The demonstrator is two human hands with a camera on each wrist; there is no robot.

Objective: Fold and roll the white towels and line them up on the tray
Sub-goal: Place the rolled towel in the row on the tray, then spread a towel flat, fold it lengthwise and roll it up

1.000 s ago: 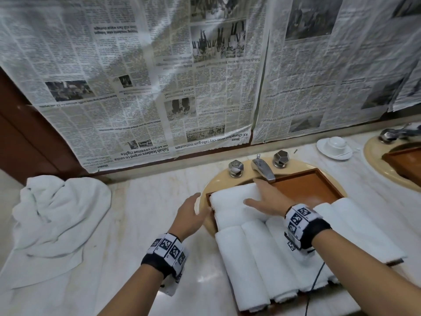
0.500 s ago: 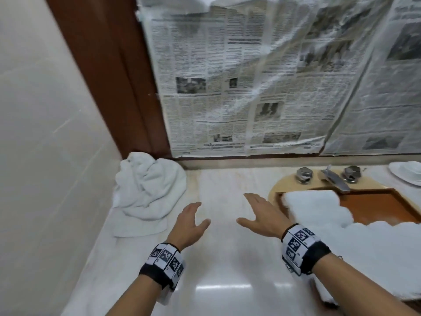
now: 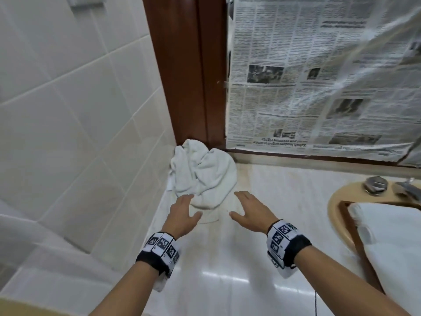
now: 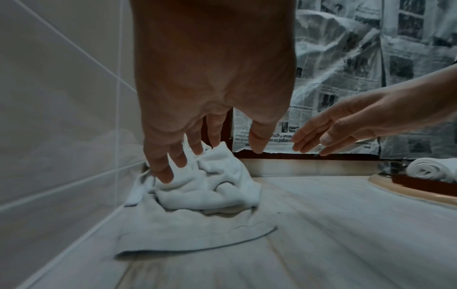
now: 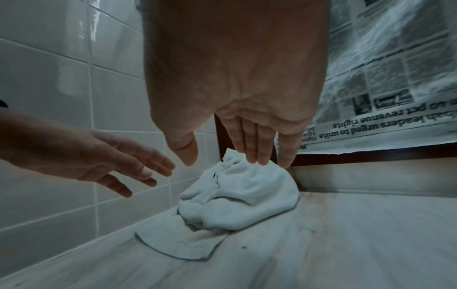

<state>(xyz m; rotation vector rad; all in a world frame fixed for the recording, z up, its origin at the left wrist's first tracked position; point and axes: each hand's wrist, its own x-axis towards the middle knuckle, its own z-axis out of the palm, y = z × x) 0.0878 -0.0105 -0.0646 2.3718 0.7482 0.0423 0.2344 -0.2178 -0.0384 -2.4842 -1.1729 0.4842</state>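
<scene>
Both hands out over the crumpled towel, nothing held.
Left hand (image 3: 182,212) and right hand (image 3: 251,213): fingers straight, spread apart, above the near edge of the crumpled white towel (image 3: 202,179) in the counter's (image 3: 227,270) back-left corner by the tiled wall (image 3: 68,110). Rolled towels (image 3: 387,242) on the tray (image 3: 355,236) at the right edge.

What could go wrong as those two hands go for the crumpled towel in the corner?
The crumpled towel sits on a flatter cloth; the open left hand and right hand could lift both together. It is wedged against the tiled wall, so a trailing end may drag along the countertop. The tray already holds rolled towels, so a careless placement might nudge them.
</scene>
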